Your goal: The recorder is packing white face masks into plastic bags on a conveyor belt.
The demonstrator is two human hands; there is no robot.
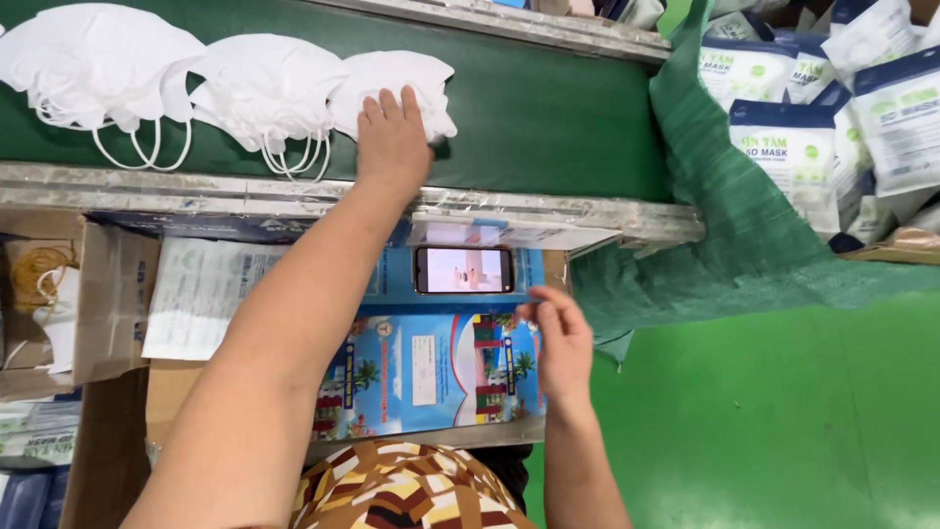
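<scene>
Flat and released, the left hand presses on a white mask on the green belt. More masks trail toward nine o'clock. Nearer, the right hand pinches empty fingertips by the phone.

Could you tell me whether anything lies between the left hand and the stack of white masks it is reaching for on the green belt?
Nothing visible does. The left hand already rests on the nearest stack of white masks on the green belt. The right hand is apart, beside the phone.
</scene>
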